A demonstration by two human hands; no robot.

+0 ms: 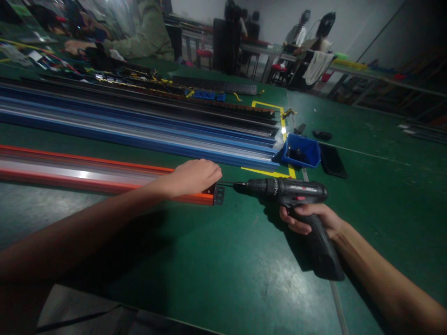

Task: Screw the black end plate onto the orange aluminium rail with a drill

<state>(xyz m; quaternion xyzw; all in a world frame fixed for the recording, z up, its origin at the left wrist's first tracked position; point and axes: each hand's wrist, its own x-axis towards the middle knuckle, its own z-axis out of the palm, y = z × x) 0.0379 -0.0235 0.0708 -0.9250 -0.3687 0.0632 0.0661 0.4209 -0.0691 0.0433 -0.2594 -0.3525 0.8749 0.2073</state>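
A black cordless drill (296, 188) is gripped at its handle by my right hand (314, 218). Its long thin bit points left, and the tip reaches the end of an orange metal profile (87, 174). My left hand (195, 177) is wrapped over that end of the profile, its fingers curled down and their tips hidden. A black end cap (219, 195) sits on the profile's right end, just beside my left hand. Whether the bit touches a screw there I cannot tell.
Blue and dark profiles (139, 125) lie lengthwise beyond the orange one. A blue bin (302, 151) with small dark parts stands at their right end, beside a black phone-like slab (333, 160). Across the green table (226, 270) a person's sleeved arm (139, 39) leans in.
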